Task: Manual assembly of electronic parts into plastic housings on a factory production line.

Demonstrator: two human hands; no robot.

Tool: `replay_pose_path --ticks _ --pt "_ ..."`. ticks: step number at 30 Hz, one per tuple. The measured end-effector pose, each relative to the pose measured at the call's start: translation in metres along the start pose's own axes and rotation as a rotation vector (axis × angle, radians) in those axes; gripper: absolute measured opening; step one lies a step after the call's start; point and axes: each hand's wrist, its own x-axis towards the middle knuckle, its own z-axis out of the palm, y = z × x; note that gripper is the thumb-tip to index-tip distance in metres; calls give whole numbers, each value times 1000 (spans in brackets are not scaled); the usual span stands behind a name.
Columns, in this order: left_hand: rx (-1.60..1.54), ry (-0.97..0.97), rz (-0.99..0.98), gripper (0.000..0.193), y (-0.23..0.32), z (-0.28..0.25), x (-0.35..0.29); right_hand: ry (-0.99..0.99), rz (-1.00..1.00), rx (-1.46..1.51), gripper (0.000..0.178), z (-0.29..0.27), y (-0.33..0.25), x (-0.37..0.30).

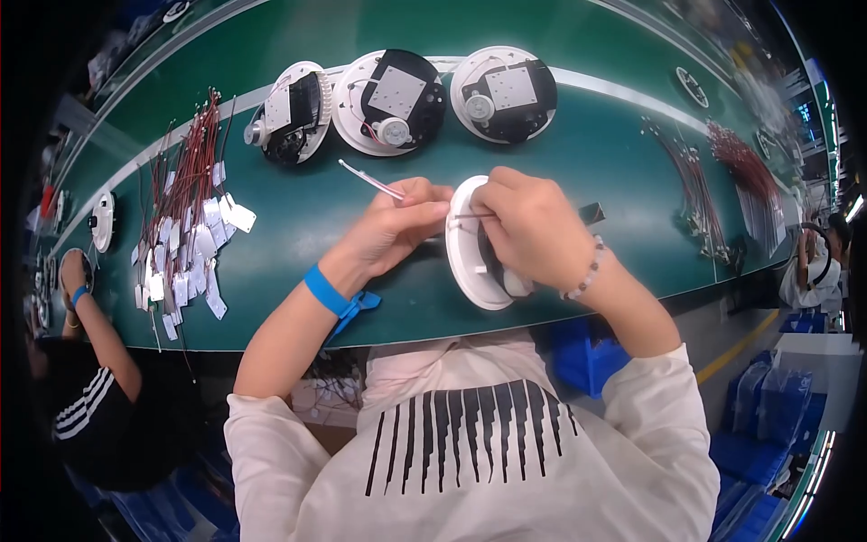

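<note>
A round white housing with a black inner part (467, 254) is tilted on edge over the green bench, its white rim facing left. My right hand (535, 224) is closed at its upper right side, fingers bent over the edge. Thin wires run from the housing toward my left hand (408, 217), which pinches them between thumb and fingers just left of the rim. The free end of the wire bundle (370, 180), with a small white tip, sticks out up and left. My right fingertips are partly hidden behind the hand.
Three similar round units (389, 101) stand in a row at the back. On the left lies a pile of white plates with red wires (196, 237); wire bundles (748, 181) lie at the right. A co-worker's hand (74, 273) shows far left. A blue bin (582, 354) sits below the bench edge.
</note>
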Motion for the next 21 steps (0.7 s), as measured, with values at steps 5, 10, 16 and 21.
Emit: replay_pose_path --ticks 5,10,16,21 --pt "4 -12 26 18 3 -1 4 -19 -35 50 3 -1 10 8" --pt "83 68 -9 25 5 -1 11 -92 15 228 12 -11 20 13" --pt "378 60 -127 28 15 5 1 -83 -64 197 11 -8 11 23" --pt "389 39 19 23 -4 -8 2 -105 39 192 8 -7 -3 30"
